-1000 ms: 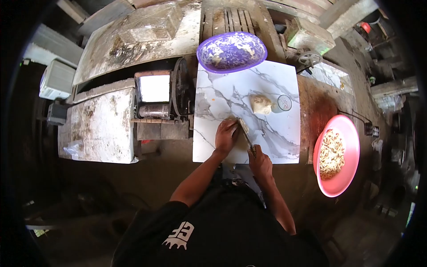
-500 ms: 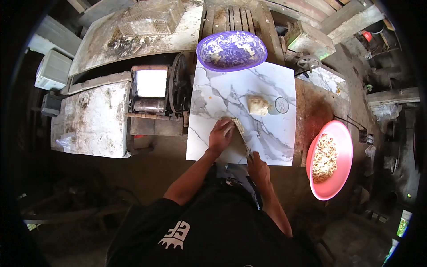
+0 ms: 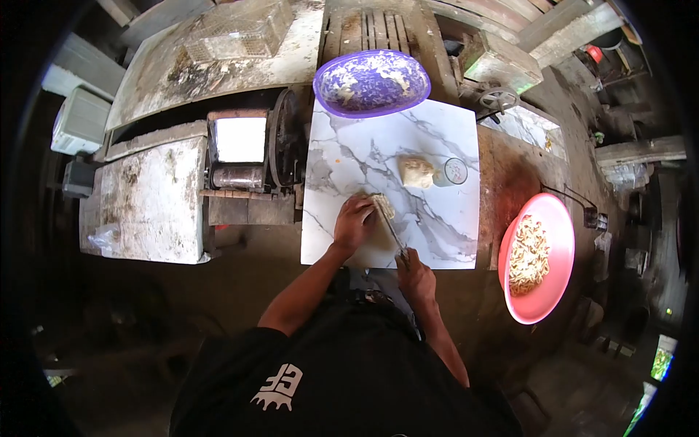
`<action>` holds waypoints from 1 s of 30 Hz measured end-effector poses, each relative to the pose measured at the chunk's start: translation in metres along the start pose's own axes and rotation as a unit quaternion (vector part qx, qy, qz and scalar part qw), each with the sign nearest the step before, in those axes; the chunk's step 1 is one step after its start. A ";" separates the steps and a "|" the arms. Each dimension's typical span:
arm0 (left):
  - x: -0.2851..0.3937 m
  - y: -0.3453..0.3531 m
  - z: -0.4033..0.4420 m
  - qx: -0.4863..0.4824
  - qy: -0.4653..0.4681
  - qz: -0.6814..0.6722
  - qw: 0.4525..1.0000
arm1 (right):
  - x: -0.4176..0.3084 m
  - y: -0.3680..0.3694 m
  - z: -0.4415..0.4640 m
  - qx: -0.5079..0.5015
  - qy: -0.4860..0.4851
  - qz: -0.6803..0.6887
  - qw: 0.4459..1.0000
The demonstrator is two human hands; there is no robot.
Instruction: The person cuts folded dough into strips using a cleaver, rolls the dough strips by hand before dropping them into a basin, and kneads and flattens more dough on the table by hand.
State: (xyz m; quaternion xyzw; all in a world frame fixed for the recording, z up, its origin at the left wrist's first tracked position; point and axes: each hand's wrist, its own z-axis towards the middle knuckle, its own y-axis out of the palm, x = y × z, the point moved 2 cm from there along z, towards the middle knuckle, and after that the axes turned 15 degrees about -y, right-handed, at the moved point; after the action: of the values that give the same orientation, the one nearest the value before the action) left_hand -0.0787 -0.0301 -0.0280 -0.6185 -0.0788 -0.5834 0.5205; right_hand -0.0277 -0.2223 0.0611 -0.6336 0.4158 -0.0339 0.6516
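My right hand is wrapped round the handle of a long knife near the front edge of the marble-patterned table. The blade slants up and left, its far end at a pale strip of dough. Curled fingers of my left hand press on the dough just left of the blade; part of the dough is hidden beneath them. Farther back lies a pale dough lump, beside a clear drinking glass with something whitish in it.
A purple basin smeared with dough sits at the table's far edge. To the right is a pink basin holding many cut pieces. A roller machine with a large wheel stands on the left. A wire crate lies farther back.
The knife blade has shifted left, and more of the dough strip shows on its right side. My left hand stays at the dough. The whole view has moved slightly.
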 end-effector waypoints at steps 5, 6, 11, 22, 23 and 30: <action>0.008 -0.005 0.003 0.006 0.009 -0.010 1.000 | -0.006 0.011 0.042 0.014 -0.034 -0.003 0.999; 0.006 -0.003 0.003 -0.001 0.016 -0.011 1.000 | -0.007 0.011 0.047 -0.010 -0.034 -0.007 0.999; 0.000 0.001 0.002 -0.018 -0.007 -0.019 1.000 | -0.007 0.011 0.044 -0.016 -0.009 0.007 1.000; -0.003 -0.002 0.001 0.006 -0.008 -0.026 1.000 | 0.001 -0.028 -0.039 -0.071 0.081 0.019 0.994; -0.001 -0.003 0.002 0.028 0.021 -0.003 0.999 | -0.005 -0.038 -0.043 -0.067 0.087 0.021 0.994; -0.009 0.002 0.000 -0.003 -0.017 -0.019 1.000 | -0.020 -0.018 -0.003 0.006 0.020 0.047 0.999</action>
State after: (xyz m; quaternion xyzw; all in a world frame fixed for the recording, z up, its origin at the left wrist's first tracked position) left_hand -0.0800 -0.0259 -0.0366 -0.6283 -0.0978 -0.5828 0.5060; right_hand -0.0335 -0.2163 0.0873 -0.6084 0.4578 -0.0179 0.6480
